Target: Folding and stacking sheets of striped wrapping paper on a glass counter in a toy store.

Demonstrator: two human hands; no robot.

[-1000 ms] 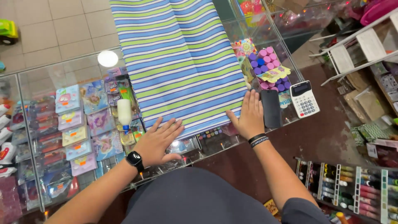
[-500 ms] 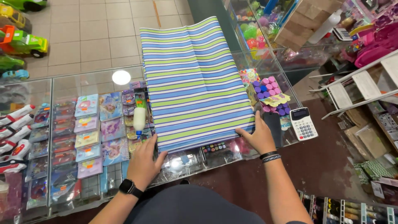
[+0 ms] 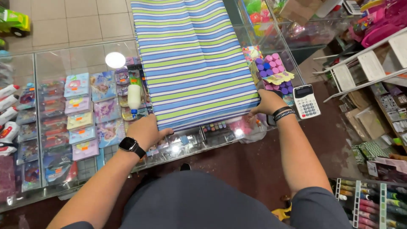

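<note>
Striped wrapping paper [image 3: 193, 63], blue, green and white, flat on glass display surface [image 3: 85, 63], near edge gripped at its left corner by left hand [image 3: 146, 130] and right corner by right hand [image 3: 266, 103], calculator [image 3: 306, 101] just beside right hand, white glue bottle [image 3: 134, 97] alongside paper.

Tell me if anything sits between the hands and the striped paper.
Nothing visible does. The left hand and right hand both grip the near edge of the striped paper directly; the glue bottle stands off to its left.
</note>
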